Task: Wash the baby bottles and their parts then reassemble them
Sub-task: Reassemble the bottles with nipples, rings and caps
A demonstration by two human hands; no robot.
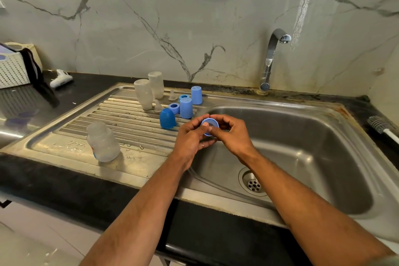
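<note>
- Both hands hold a blue screw ring (209,127) over the left edge of the sink (323,157): left hand (191,138) curled round its near side, right hand (232,130) pinching its right rim
- Just beyond, on the drainboard (64,147), stand blue caps (186,108), more blue rings (174,108) and clear teats (158,106)
- Two upturned bottles (144,94) stand behind; a third bottle (103,141) nearer left
- Tap (271,58) at the back; a brush (382,126) lies right

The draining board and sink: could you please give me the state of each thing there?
Blue ring: held by both hands.
Left hand: grip on the ring.
Right hand: grip on the ring.
Three bottles: upside down, uncapped.
Blue caps: standing on the board.
Tap: no water running.
Sink: unplugged.
</note>
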